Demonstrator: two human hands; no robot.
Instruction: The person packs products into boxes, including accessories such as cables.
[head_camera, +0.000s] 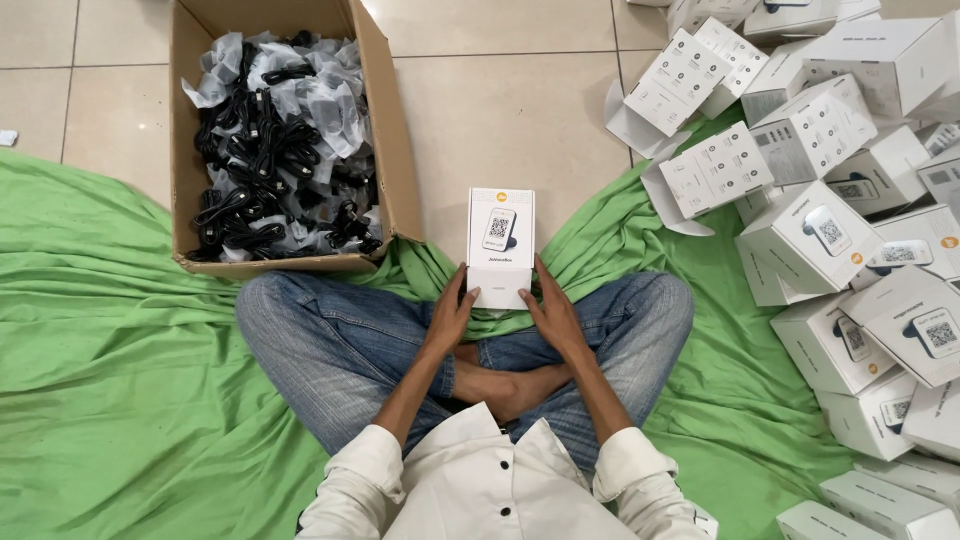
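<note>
While upright, box (500, 247) between 2 hands (452, 316)

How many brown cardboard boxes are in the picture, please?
1. The brown cardboard box stands open on the floor at upper left, beyond the person's left knee, filled with bagged black cables. Others may lie outside the view.

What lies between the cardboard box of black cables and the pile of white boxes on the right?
In the head view, bare tiled floor and green cloth, plus the white box held in both hands.
</note>
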